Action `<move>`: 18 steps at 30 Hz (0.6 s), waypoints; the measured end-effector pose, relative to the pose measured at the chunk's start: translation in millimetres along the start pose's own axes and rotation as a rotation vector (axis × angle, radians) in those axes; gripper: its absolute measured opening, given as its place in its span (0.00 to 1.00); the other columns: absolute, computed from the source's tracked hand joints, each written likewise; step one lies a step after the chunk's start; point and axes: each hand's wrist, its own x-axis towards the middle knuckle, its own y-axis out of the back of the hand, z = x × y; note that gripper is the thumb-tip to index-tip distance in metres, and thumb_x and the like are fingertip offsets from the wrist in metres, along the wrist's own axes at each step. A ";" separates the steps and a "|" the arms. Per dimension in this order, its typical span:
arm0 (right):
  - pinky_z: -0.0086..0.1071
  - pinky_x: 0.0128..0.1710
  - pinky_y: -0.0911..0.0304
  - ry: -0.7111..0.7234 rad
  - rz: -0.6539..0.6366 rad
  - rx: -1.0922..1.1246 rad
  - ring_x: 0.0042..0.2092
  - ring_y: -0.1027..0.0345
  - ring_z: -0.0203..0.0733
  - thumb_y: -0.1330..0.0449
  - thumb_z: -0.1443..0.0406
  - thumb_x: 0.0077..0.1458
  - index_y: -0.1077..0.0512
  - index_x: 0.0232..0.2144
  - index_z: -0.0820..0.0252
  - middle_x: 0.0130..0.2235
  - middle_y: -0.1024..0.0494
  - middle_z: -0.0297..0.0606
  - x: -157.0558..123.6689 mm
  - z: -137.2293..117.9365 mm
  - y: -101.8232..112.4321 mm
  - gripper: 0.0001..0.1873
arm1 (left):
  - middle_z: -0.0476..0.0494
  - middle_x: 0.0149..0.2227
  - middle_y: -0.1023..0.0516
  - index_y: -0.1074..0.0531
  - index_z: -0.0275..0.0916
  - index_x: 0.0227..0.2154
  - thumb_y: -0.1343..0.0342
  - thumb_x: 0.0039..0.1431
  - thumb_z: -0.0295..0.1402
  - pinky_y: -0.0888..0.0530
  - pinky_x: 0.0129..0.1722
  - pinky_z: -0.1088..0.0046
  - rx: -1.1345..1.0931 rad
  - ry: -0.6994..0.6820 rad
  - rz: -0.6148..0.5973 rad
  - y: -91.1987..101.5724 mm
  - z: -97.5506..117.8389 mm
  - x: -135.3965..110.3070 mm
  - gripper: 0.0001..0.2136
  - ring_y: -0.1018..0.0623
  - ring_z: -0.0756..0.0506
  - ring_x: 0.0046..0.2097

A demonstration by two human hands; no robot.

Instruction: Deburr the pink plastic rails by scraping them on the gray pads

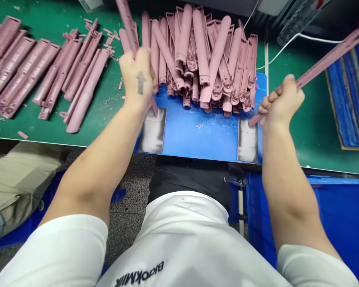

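My left hand (137,77) is closed in a fist round a long pink plastic part (126,18) that stands upright, its lower end near the left grey pad (152,133) of the blue board (197,135). My right hand (279,103) is closed round a second long pink part (332,54), which slants up to the right while its lower tip rests by the right grey pad (247,141). Between my hands lies a heap of several pink parts (203,59) on the far side of the blue board.
Rows of finished pink parts (42,71) lie on the green table (107,115) at the left, with small pink scraps around them. A stack of blue boards (351,95) sits at the right, a blue bin (332,207) below it. Someone's trouser leg (18,179) shows at the lower left.
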 end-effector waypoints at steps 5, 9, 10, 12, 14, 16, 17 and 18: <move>0.31 0.21 0.64 0.068 -0.027 0.003 0.20 0.69 0.30 0.42 0.53 0.84 0.49 0.30 0.44 0.20 0.59 0.14 6.0 6.7 1.6 0.28 | 0.57 0.24 0.60 0.51 0.44 0.30 0.51 0.86 0.25 0.58 0.33 0.62 0.168 0.108 0.066 -15.2 7.1 -3.3 0.24 0.58 0.48 0.29; 0.30 0.21 0.67 0.083 0.011 -0.020 0.18 0.70 0.28 0.43 0.54 0.84 0.49 0.29 0.45 0.20 0.58 0.14 -2.1 1.7 -7.0 0.29 | 0.57 0.21 0.57 0.51 0.45 0.27 0.51 0.85 0.25 0.57 0.30 0.64 0.191 0.033 0.059 -19.0 7.8 -6.9 0.25 0.56 0.50 0.25; 0.31 0.21 0.66 0.074 -0.012 -0.026 0.17 0.69 0.28 0.42 0.54 0.84 0.49 0.28 0.46 0.19 0.57 0.15 -6.5 -1.1 -9.1 0.29 | 0.57 0.20 0.57 0.50 0.45 0.26 0.48 0.83 0.25 0.57 0.29 0.63 0.205 0.028 0.041 -17.9 7.2 -8.1 0.26 0.56 0.50 0.24; 0.31 0.21 0.66 0.100 -0.014 -0.007 0.17 0.67 0.29 0.44 0.54 0.84 0.49 0.28 0.47 0.19 0.57 0.16 -14.6 -6.7 -12.2 0.29 | 0.56 0.20 0.55 0.50 0.46 0.24 0.45 0.80 0.26 0.55 0.27 0.63 0.186 -0.037 0.022 -14.3 5.3 -10.2 0.27 0.55 0.50 0.23; 0.32 0.21 0.68 0.141 0.052 0.028 0.18 0.67 0.30 0.51 0.56 0.86 0.50 0.28 0.47 0.20 0.58 0.18 -19.3 -9.9 -13.5 0.28 | 0.55 0.21 0.55 0.50 0.47 0.25 0.48 0.80 0.28 0.54 0.25 0.63 0.108 -0.166 0.010 -10.1 2.2 -11.1 0.25 0.54 0.49 0.22; 0.33 0.21 0.69 0.133 0.056 0.006 0.18 0.68 0.31 0.51 0.52 0.86 0.51 0.28 0.46 0.20 0.59 0.18 -20.4 -9.7 -12.8 0.29 | 0.55 0.22 0.56 0.50 0.47 0.26 0.47 0.81 0.32 0.53 0.24 0.64 0.088 -0.212 -0.046 -6.1 -2.0 -10.8 0.25 0.54 0.49 0.22; 0.33 0.20 0.68 0.127 0.020 -0.024 0.19 0.68 0.32 0.47 0.46 0.85 0.51 0.28 0.45 0.20 0.59 0.18 -20.5 -8.4 -11.6 0.31 | 0.55 0.22 0.57 0.50 0.46 0.26 0.44 0.81 0.35 0.52 0.24 0.65 0.109 -0.198 -0.086 -4.2 -4.2 -10.8 0.26 0.53 0.49 0.23; 0.34 0.20 0.66 0.138 -0.016 -0.050 0.20 0.68 0.32 0.44 0.39 0.81 0.51 0.28 0.45 0.21 0.59 0.18 -20.8 -6.7 -10.0 0.34 | 0.55 0.22 0.57 0.50 0.46 0.26 0.40 0.79 0.38 0.51 0.25 0.65 0.139 -0.187 -0.118 -2.3 -6.2 -11.1 0.27 0.52 0.49 0.23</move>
